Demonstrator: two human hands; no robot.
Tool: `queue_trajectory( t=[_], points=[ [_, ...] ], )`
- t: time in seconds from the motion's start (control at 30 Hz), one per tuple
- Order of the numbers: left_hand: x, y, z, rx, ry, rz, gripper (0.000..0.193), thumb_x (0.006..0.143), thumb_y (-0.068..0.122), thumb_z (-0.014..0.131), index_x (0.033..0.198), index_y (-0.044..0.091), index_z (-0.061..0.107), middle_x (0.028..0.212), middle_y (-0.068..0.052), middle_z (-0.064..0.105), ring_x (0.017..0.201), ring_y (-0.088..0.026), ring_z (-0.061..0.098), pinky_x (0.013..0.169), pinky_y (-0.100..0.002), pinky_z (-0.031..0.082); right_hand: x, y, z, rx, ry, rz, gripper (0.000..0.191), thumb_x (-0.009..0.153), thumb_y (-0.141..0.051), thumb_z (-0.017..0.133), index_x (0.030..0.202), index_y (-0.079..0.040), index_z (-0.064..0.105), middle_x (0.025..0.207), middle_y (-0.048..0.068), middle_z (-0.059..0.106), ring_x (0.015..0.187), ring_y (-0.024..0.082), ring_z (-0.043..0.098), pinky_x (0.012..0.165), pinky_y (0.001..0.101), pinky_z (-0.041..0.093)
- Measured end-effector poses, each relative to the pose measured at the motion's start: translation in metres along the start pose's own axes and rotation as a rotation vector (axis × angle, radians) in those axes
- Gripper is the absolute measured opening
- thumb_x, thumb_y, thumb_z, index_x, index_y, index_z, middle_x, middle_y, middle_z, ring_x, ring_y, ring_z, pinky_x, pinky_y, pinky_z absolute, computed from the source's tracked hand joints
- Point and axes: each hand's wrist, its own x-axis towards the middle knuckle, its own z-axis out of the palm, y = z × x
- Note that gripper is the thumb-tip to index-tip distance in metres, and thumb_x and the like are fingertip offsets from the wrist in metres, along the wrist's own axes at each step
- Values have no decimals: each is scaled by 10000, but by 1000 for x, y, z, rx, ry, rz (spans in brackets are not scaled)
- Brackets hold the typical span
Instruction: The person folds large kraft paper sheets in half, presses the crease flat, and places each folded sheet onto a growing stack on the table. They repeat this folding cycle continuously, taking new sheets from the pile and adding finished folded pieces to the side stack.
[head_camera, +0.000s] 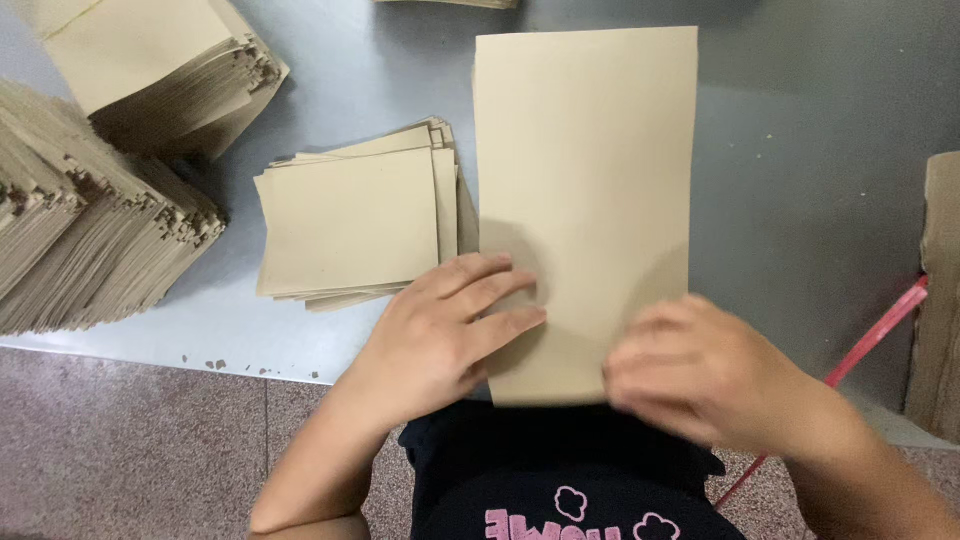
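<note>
I see ragged stacks of tan paper (90, 220) far left, then a small flat pile (350, 225). My left hand (440, 330) lies flat, fingers spread, on a long smooth kraft sheet (585, 190) on the grey table (800, 180); my blurred right hand (700, 375) pinches its lower edge.

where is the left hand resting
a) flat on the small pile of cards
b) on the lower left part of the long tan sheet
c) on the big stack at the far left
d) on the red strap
b: the left hand lies with its fingers spread on the lower left part of the long tan sheet, beside the small pile of cards and not on it, while the right hand is at the sheet's lower right corner.
</note>
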Motion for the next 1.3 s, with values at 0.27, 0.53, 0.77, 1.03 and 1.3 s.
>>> queue_trajectory(
  t=[0.27,0.53,0.77,1.03,1.3],
  points=[
    [-8,-10,19,-96,71,-191,400,816,155,843,1195,195,724,1153,16,752,1139,-229,747,940,-374,586,-23,20,-31,157,32,61,1044,517,-507,797,1441,-96,537,1286,105,680,1242,263,591,1058,486,412],
    [20,-23,42,-147,356,-591,1100,941,216,849,1662,85,28,668,0,630,522,-150,612,516,-290,501,7,43,20,-85,575,491,970,891,-248,812,1658,-27,262,1120,147,708,975,231,693,899,350,546],
    [28,-29,37,-102,263,-580,1063,907,247,870,1668,150,134,637,7,595,500,-147,587,500,-301,475,0,42,27,44,658,491,625,1057,-91,713,1599,-5,414,995,92,712,905,96,675,846,254,551],
    [34,-24,30,-166,226,-644,896,876,248,837,1605,204,317,643,-7,571,520,-151,587,516,-310,488,11,36,26,-1,696,613,570,1016,-68,721,1541,-32,505,823,25,628,780,59,596,741,225,481],
    [36,-20,30,-91,290,-518,427,906,212,764,1321,183,671,876,-63,681,692,-228,642,642,-349,527,23,31,20,-81,674,635,573,966,-81,742,1504,-57,548,844,39,617,783,121,594,753,281,506]
  ],
)
